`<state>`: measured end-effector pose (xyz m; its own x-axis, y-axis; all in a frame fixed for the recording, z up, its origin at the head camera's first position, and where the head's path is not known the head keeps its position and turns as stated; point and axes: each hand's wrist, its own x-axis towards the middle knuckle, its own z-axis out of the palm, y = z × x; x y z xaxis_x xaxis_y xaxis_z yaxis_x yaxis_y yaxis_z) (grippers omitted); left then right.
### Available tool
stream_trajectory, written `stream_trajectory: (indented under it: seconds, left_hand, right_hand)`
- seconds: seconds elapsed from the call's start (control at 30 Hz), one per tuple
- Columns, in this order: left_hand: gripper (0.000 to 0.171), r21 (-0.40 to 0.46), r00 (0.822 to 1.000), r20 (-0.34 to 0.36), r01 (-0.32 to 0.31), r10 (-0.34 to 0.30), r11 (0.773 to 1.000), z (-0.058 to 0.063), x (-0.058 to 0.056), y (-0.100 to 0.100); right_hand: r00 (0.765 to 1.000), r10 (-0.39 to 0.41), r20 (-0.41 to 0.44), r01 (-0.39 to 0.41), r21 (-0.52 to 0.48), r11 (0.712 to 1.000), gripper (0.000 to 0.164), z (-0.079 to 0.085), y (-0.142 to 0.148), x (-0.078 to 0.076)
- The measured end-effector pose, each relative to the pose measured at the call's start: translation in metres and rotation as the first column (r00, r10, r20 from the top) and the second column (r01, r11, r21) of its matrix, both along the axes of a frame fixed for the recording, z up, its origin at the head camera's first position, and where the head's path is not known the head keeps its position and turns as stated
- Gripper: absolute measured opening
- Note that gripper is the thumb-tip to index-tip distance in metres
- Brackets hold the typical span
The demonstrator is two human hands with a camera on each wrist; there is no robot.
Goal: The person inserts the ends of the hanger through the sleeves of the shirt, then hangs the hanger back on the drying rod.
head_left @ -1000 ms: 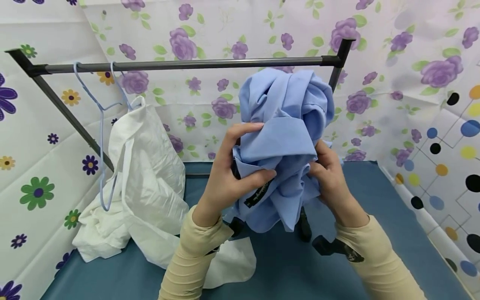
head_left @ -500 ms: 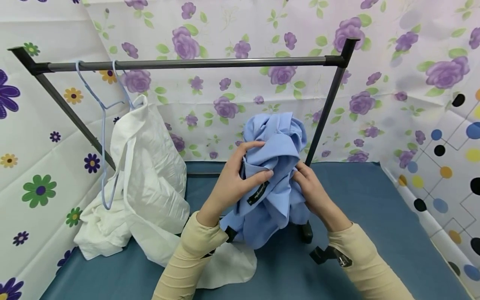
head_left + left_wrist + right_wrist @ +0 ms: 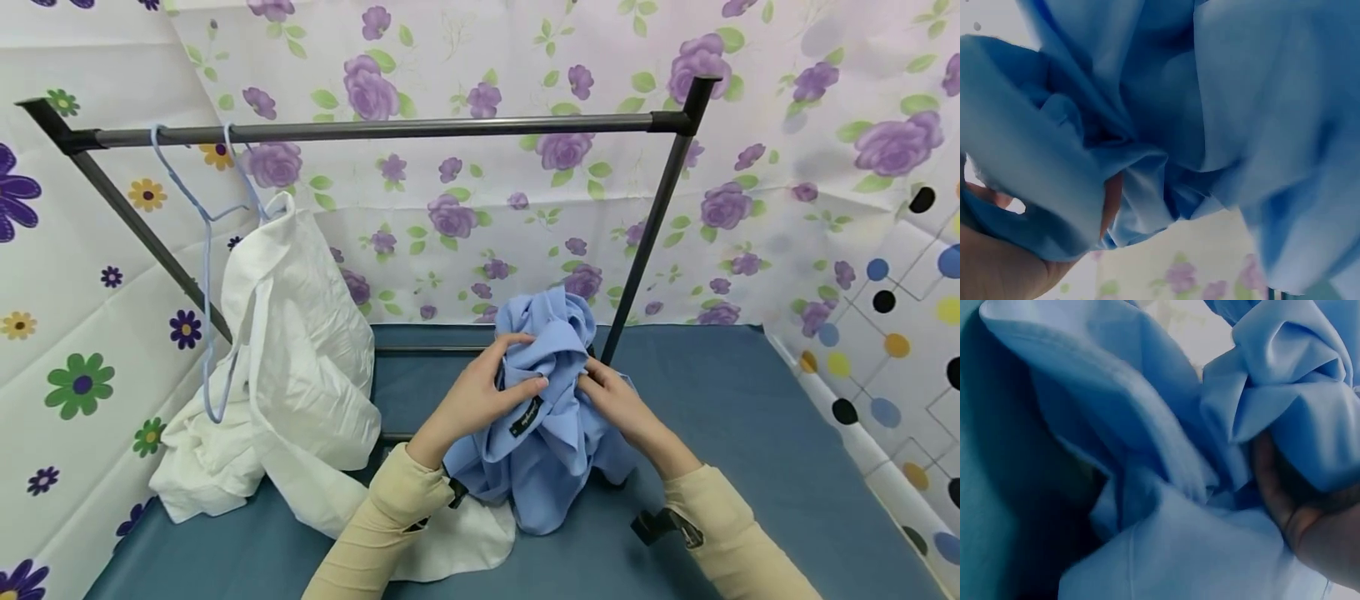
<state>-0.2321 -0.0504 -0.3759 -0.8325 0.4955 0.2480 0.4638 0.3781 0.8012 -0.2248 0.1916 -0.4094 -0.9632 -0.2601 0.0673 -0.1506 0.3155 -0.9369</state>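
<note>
A bunched light blue shirt (image 3: pixel 551 467) with a black neck label (image 3: pixel 526 417) is held between both hands, low over the blue surface. My left hand (image 3: pixel 480 400) grips its collar side, thumb in front near the label. On the other side, my right hand (image 3: pixel 618 408) holds a gathered fold, some fingers hidden by cloth. In the left wrist view the shirt (image 3: pixel 1254 94) fills most of the picture and wraps over the left hand (image 3: pixel 997 269). The right wrist view shows the right hand (image 3: pixel 1310 519) tucked under folds of the shirt (image 3: pixel 1185 544).
A black garment rack (image 3: pixel 390 129) spans the back. At its left end hang a light blue hanger (image 3: pixel 205 317) and another bearing a white garment (image 3: pixel 307 367), whose cloth spreads over the blue surface (image 3: pixel 750 467). Floral sheets (image 3: pixel 450 75) cover the walls.
Both hands have lowered the blue shirt from in front of the rack's bar to near the blue surface. Its lower part now spreads out more. The white garment and hangers stay put.
</note>
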Motion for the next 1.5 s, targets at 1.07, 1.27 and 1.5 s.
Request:
stream_trajectory:
  seconds: [1.07, 1.27, 1.5]
  left_hand:
    - [0.041, -0.266, 0.949, 0.281, 0.222, -0.145, 0.938, -0.043, 0.028, 0.007]
    - [0.042, -0.384, 0.998, -0.009, 0.055, -0.063, 0.922, -0.024, 0.032, -0.016]
    - [0.048, -0.306, 0.959, -0.278, -0.038, -0.051, 0.951, -0.005, 0.029, -0.034]
  right_hand:
    - [0.988, -0.013, -0.152, 0.063, 0.331, 0.941, 0.041, -0.017, 0.024, -0.014]
    - [0.928, -0.191, -0.321, 0.285, 0.278, 0.917, 0.033, -0.006, 0.042, 0.014]
    - [0.970, -0.062, -0.237, 0.126, 0.264, 0.956, 0.032, 0.000, 0.062, 0.052]
